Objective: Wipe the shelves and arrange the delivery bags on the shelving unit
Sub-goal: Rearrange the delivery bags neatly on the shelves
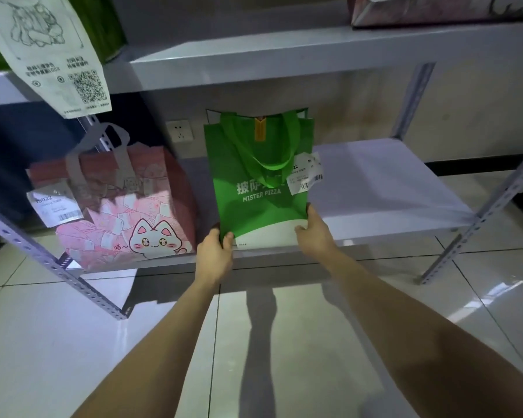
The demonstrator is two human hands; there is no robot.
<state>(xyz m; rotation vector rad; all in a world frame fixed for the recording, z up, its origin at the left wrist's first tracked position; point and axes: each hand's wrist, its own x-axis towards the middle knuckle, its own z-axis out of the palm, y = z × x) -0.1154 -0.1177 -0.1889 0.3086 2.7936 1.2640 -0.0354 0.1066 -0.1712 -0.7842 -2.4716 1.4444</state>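
**Item 1: green bag** (254, 182). Stands upright at the middle of the lower shelf (390, 188), with its base at the near edge. The printed face and the paper label (305, 175) turn toward the near side, and the handles (269, 146) are folded down over the front. It is probably gripped low at both corners so the base can be squared to the shelf and the label read from the aisle.

**Item 2: pink bag** (118, 212). Sits on the same shelf, just left of item 1 and apart from it, label facing near. The bags appear to be lined up in 1 row.

**Item 3: left hand** (213, 254). Narrowly closed, it pinches the bag's lower left corner with the thumb on the front.

**Item 4: right hand** (314, 233). Fingers curled, it grips the lower right corner.

**Item 5: shelf to the right of item 1.** Bare surface, likely room for further bags.
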